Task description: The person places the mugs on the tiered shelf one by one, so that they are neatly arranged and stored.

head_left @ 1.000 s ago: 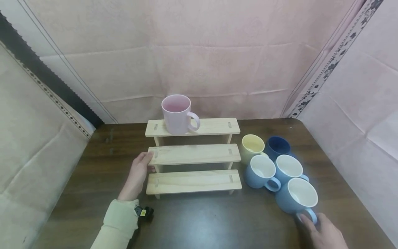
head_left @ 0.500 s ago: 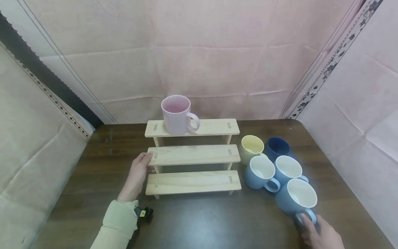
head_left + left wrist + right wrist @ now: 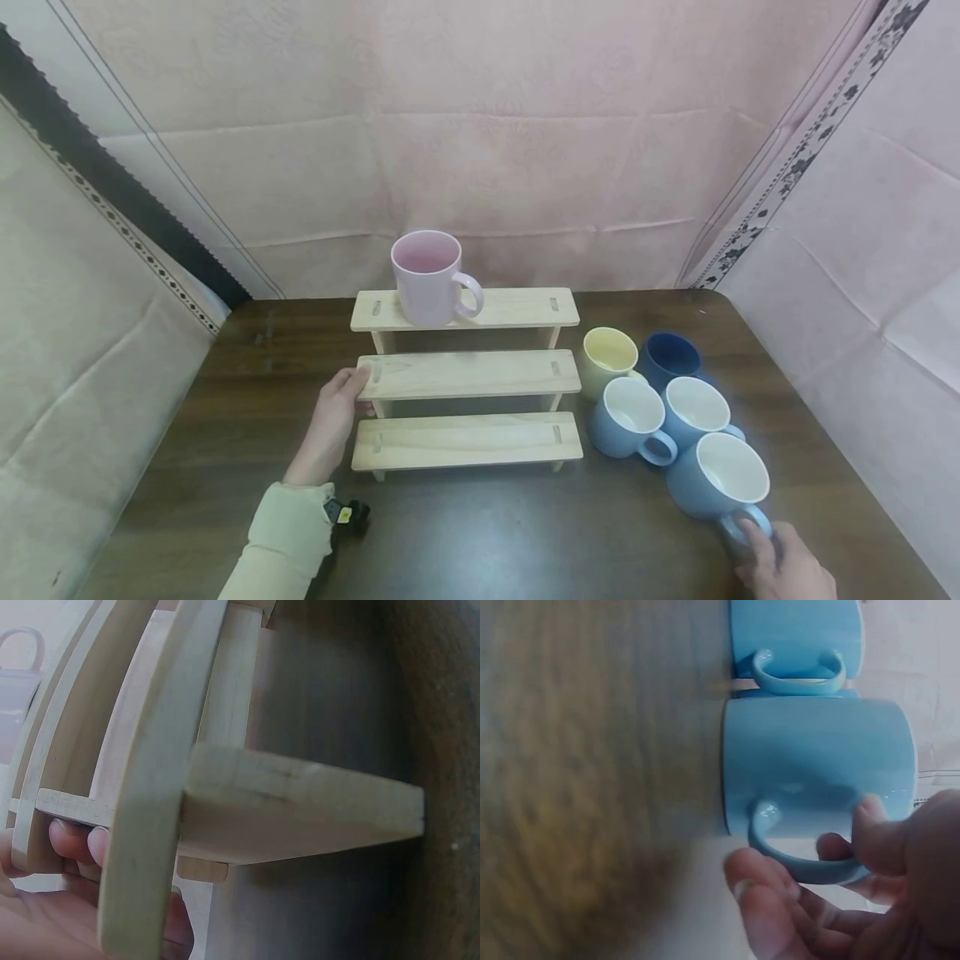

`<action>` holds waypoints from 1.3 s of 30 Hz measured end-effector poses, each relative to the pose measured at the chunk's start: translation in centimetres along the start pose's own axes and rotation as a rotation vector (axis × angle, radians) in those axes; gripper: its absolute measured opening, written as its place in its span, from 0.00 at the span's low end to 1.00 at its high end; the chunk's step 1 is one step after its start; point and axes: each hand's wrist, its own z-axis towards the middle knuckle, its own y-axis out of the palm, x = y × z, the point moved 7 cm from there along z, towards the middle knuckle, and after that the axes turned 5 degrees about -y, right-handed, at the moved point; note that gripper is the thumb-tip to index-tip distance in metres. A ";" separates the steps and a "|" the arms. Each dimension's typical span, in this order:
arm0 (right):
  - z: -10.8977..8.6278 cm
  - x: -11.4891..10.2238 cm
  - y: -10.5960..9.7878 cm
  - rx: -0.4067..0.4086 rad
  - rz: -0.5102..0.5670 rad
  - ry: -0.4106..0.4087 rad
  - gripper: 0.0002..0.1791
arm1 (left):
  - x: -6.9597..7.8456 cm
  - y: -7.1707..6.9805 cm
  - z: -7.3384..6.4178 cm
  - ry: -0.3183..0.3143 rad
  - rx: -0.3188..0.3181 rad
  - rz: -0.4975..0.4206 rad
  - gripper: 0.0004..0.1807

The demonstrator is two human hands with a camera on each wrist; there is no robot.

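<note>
A: What is the right hand (image 3: 787,567) doing?

B: Its thumb and fingers are clamped on the looped handle of a rounded light-blue mug with a white interior (image 3: 693,483). The mug is upright, to the right of a three-tiered stand of pale, bare wood (image 3: 472,375) and nearer the person.

A: And the left hand (image 3: 337,412)?

B: It grips the left end of the stand's middle plank, the arm in a cream sleeve (image 3: 288,529).

A: Who could miss the other mugs?

B: A second light-blue mug (image 3: 618,425) sits just right of the stand's lowest plank, a third (image 3: 686,421) farther right. A pale-yellow mug (image 3: 596,375) is just right of the middle plank; a dark-blue mug (image 3: 663,375) is beyond it. A lilac cylindrical mug (image 3: 423,292) tops the stand, toward the left.

A: The setting?

B: A brown wood-grain table (image 3: 465,542) under the stand, pale creased cloth (image 3: 525,175) behind.
</note>
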 end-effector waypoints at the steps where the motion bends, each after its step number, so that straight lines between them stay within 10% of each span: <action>1: 0.0 0.1 0.0 0.009 0.005 0.001 0.35 | 0.0 0.0 0.0 -0.001 0.000 -0.001 0.23; 20: -0.1 0.6 0.1 0.029 0.003 0.051 0.34 | 0.1 0.0 -0.1 -0.006 0.001 0.010 0.23; 39: -1.6 0.8 -3.3 0.330 0.046 -0.051 0.22 | 0.2 0.0 -0.2 0.001 -0.006 0.001 0.22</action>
